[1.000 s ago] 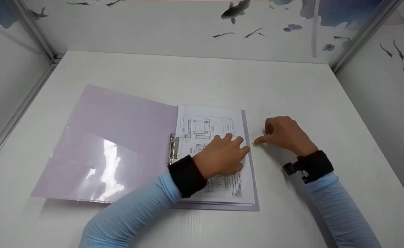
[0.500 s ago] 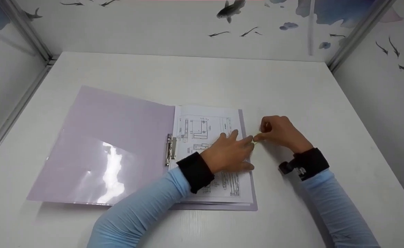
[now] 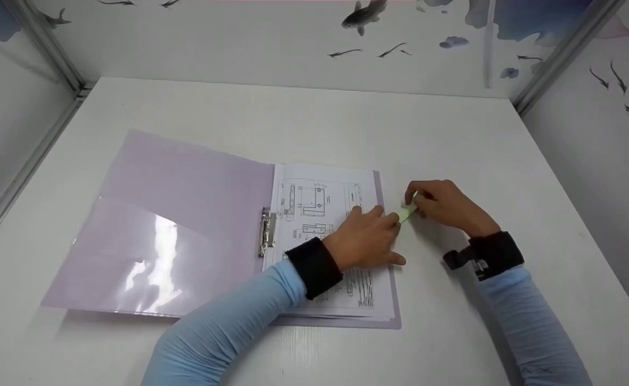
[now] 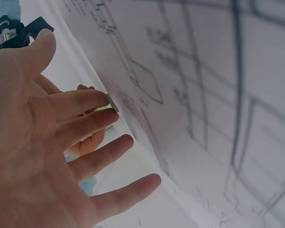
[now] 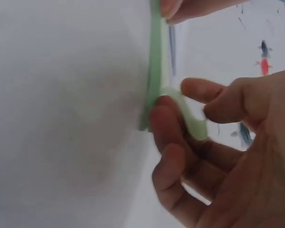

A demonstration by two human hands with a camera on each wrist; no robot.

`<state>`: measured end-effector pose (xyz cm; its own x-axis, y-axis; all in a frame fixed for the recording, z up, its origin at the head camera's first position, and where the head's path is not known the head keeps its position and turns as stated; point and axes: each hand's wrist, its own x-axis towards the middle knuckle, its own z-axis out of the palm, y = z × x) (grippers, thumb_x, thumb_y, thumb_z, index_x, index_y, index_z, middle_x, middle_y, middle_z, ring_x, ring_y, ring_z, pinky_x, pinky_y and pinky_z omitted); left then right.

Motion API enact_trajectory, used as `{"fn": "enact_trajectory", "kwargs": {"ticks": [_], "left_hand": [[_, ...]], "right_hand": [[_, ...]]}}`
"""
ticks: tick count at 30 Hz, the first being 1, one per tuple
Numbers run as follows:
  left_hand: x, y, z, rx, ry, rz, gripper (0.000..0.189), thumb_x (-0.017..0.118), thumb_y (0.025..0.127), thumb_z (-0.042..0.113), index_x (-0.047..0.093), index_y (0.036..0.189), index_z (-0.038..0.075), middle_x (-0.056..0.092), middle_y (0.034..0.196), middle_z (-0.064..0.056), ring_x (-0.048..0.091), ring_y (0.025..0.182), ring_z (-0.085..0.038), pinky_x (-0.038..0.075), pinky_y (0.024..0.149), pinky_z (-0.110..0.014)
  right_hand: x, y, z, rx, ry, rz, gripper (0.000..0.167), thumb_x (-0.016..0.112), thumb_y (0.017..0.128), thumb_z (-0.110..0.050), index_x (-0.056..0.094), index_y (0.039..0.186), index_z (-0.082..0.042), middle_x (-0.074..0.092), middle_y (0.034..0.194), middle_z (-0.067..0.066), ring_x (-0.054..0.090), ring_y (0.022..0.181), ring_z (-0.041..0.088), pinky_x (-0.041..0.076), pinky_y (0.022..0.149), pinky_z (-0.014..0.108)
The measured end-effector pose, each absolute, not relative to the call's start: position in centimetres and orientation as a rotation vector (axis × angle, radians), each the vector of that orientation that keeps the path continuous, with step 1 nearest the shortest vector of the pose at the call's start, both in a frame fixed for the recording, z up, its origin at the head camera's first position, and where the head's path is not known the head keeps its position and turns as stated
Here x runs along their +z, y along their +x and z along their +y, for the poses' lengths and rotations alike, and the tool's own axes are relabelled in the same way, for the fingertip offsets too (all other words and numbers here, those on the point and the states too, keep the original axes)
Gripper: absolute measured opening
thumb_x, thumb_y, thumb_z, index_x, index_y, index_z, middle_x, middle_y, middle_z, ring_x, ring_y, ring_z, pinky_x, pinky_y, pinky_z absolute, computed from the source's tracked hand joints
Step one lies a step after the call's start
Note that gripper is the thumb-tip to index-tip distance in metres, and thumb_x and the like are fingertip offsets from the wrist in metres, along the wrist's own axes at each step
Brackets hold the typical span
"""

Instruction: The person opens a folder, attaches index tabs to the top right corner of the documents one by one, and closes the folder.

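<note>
A lilac clip folder (image 3: 212, 185) lies open, with white pages of line drawings (image 3: 341, 173) on its right side under a metal clip (image 3: 265, 231). My left hand (image 3: 361, 242) is spread over the page, its fingers mostly straight. Two of its fingertips (image 4: 112, 113) reach the page's right edge, where they touch one end of a green sticky-note strip (image 3: 406, 214). Just right of the folder, my right hand (image 3: 447, 206) pinches the strip's other end. In the right wrist view, a pale green layer (image 5: 192, 121) curls away from a darker green one (image 5: 155, 71) among the fingers.
The folder's glossy left cover (image 3: 132, 236) rises slightly off the white table (image 3: 304, 123). White panels (image 3: 250, 48) with painted fish and metal posts (image 3: 566, 53) enclose the back and sides. A black wrist strap (image 3: 314, 267) sits over each blue sleeve.
My left hand has slid right to the page's edge and onto the strip. The right hand has drawn slightly away, and more of the green strip shows between the hands.
</note>
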<state>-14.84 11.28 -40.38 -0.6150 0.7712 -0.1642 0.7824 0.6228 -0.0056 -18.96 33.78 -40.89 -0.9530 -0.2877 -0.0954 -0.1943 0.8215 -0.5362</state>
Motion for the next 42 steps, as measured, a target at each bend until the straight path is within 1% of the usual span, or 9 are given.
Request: {"fn": "enact_trajectory", "kwargs": {"ticks": [4, 7, 10, 16, 21, 25, 32, 36, 42], "left_hand": [[-40.4, -14.7, 11.4, -0.143, 1.319, 2.701, 0.072, 0.044, 0.099, 0.072, 0.058, 0.145, 0.018, 0.055, 0.145, 0.005, 0.052, 0.13, -0.019, 0.048, 0.108, -0.048], [-40.4, -14.8, 11.5, -0.144, 1.336, 2.696, 0.073, 0.044, 0.099, 0.071, 0.056, 0.147, 0.018, 0.054, 0.148, 0.004, 0.052, 0.131, -0.02, 0.048, 0.11, -0.05], [-40.4, -14.8, 11.6, -0.14, 1.348, 2.699, 0.073, 0.045, 0.099, 0.072, 0.057, 0.147, 0.019, 0.054, 0.148, 0.004, 0.053, 0.13, -0.019, 0.049, 0.108, -0.048], [-40.4, -14.7, 11.9, -0.188, 1.387, 2.728, 0.07, 0.049, 0.096, 0.074, 0.067, 0.136, 0.019, 0.058, 0.144, 0.005, 0.055, 0.127, -0.019, 0.05, 0.106, -0.046], [-40.4, -14.6, 11.9, -0.213, 1.382, 2.746, 0.07, 0.048, 0.096, 0.074, 0.07, 0.131, 0.018, 0.059, 0.141, 0.006, 0.055, 0.125, -0.019, 0.05, 0.104, -0.045], [-40.1, -14.5, 11.5, -0.141, 1.355, 2.749, 0.07, 0.047, 0.098, 0.073, 0.067, 0.135, 0.017, 0.058, 0.141, 0.004, 0.054, 0.126, -0.02, 0.049, 0.104, -0.047], [-39.7, -13.3, 8.3, 0.044, 1.218, 2.659, 0.081, 0.048, 0.099, 0.07, 0.031, 0.164, 0.023, 0.014, 0.175, -0.004, 0.026, 0.158, -0.034, 0.038, 0.118, -0.058], [-39.3, -12.7, 5.6, 0.05, 1.152, 2.672, 0.08, 0.049, 0.099, 0.068, 0.032, 0.163, 0.024, 0.017, 0.174, -0.008, 0.027, 0.157, -0.04, 0.035, 0.118, -0.064], [-39.0, -12.7, 3.7, -0.004, 1.051, 2.695, 0.08, 0.054, 0.098, 0.065, 0.032, 0.163, 0.025, 0.015, 0.175, -0.011, 0.028, 0.155, -0.047, 0.034, 0.115, -0.069]], "right_hand": [[-41.2, -19.0, 33.6, -0.793, -0.378, 2.922, 0.028, 0.057, 0.102, -0.023, 0.076, 0.089, -0.008, 0.073, 0.086, 0.009, 0.059, 0.074, 0.018, 0.045, 0.068, 0.03], [-41.4, -19.0, 33.5, -0.742, -0.369, 2.984, 0.025, 0.071, 0.097, -0.029, 0.075, 0.09, -0.006, 0.074, 0.087, 0.011, 0.057, 0.076, 0.022, 0.044, 0.07, 0.033], [-41.6, -19.0, 33.5, -0.739, -0.359, 3.0, 0.015, 0.078, 0.091, -0.016, 0.072, 0.097, -0.004, 0.075, 0.095, 0.014, 0.062, 0.085, 0.028, 0.047, 0.075, 0.039], [-41.9, -19.1, 34.2, -0.807, -0.377, 3.05, 0.009, 0.073, 0.091, -0.002, 0.075, 0.099, 0.002, 0.076, 0.101, 0.021, 0.067, 0.103, 0.04, 0.05, 0.09, 0.054], [-41.4, -19.3, 35.4, -0.865, -0.255, 3.199, 0.006, 0.071, 0.092, 0.001, 0.075, 0.095, 0.004, 0.076, 0.095, 0.022, 0.066, 0.089, 0.035, 0.048, 0.077, 0.041], [-40.6, -19.5, 35.5, -0.961, -0.15, 3.179, 0.007, 0.074, 0.093, -0.008, 0.074, 0.094, -0.001, 0.076, 0.09, 0.017, 0.067, 0.077, 0.025, 0.047, 0.066, 0.03], [-40.1, -20.3, 32.6, -1.152, -0.229, 3.044, 0.013, 0.08, 0.089, -0.014, 0.072, 0.09, -0.005, 0.076, 0.092, 0.014, 0.07, 0.089, 0.027, 0.05, 0.076, 0.034], [-40.2, -21.7, 30.5, -1.215, -0.227, 2.982, 0.011, 0.075, 0.093, -0.013, 0.068, 0.093, -0.004, 0.073, 0.095, 0.014, 0.069, 0.087, 0.025, 0.051, 0.075, 0.03], [-41.5, -24.3, 28.1, -1.416, -0.029, 2.798, 0.016, 0.075, 0.092, -0.012, 0.075, 0.105, -0.003, 0.073, 0.105, 0.013, 0.069, 0.089, 0.02, 0.056, 0.078, 0.03]]}}
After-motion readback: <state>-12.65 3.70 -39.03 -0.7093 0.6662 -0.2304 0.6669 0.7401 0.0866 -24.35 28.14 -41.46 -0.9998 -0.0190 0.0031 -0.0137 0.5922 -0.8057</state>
